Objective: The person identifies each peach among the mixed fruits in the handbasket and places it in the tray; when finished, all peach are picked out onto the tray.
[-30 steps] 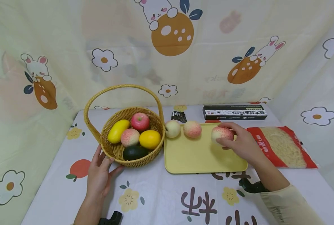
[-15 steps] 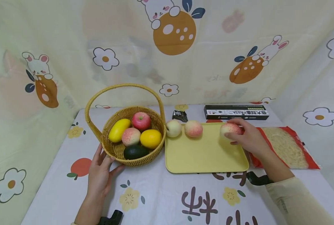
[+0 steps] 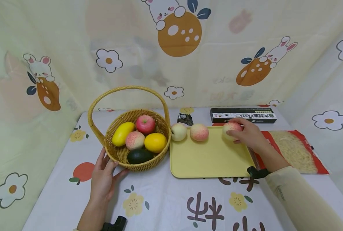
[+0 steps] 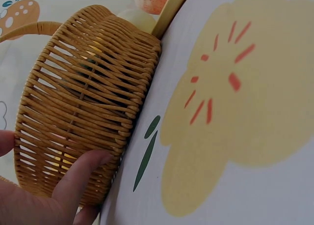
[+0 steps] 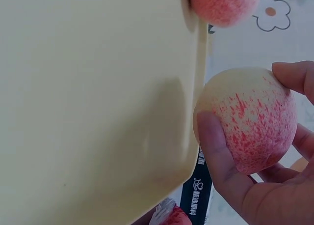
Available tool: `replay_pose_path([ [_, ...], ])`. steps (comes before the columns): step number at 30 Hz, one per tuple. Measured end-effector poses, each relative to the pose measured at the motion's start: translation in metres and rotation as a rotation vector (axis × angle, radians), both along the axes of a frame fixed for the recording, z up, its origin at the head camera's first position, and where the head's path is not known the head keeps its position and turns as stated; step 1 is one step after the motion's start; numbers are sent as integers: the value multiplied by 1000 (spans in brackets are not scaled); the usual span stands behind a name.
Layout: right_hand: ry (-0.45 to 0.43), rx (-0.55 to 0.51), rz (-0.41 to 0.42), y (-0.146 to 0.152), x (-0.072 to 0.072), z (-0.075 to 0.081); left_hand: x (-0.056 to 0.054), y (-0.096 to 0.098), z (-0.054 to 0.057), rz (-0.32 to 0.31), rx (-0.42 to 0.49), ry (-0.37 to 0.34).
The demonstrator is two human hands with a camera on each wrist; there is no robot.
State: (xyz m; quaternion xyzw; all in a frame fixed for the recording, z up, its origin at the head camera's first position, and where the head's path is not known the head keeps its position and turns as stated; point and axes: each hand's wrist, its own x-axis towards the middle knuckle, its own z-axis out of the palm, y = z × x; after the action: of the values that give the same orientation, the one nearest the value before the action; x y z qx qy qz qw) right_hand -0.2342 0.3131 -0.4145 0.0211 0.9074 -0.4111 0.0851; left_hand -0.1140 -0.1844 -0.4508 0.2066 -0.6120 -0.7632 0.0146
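Observation:
My right hand (image 3: 250,136) grips a pink-speckled peach (image 3: 231,131) over the far right part of a yellow tray (image 3: 200,163). In the right wrist view, thumb and fingers wrap the peach (image 5: 250,122) near the tray rim (image 5: 201,87). A pale peach (image 3: 178,132) and a pinker peach (image 3: 199,132) sit at the tray's back left. My left hand (image 3: 101,181) rests against the near left side of a wicker basket (image 3: 145,166), its thumb (image 4: 81,171) along the outer weave. Inside lie a mango (image 3: 123,134), apple (image 3: 145,124), peach (image 3: 134,140), lemon (image 3: 155,143) and avocado (image 3: 139,156).
A black pasta box (image 3: 243,115) lies behind the tray. Right of the tray is a red bag of pasta (image 3: 295,152), partly covered by my right forearm. A small black packet (image 3: 185,119) sits behind the peaches. The basket's tall handle (image 3: 128,87) arches over it.
My right hand, holding the peach, went right across the tray, then slightly back left and farther away, its forearm turning. The left hand keeps its place against the basket.

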Motion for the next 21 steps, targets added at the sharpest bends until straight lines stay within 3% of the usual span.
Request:
replay_pose_path([
  [7,-25,-19,-6,2,-7,-7,1,-1,0,-1,5,-3],
  [21,-35,-41,-6,0,-6,-13,0,0,0,-4,12,4],
])
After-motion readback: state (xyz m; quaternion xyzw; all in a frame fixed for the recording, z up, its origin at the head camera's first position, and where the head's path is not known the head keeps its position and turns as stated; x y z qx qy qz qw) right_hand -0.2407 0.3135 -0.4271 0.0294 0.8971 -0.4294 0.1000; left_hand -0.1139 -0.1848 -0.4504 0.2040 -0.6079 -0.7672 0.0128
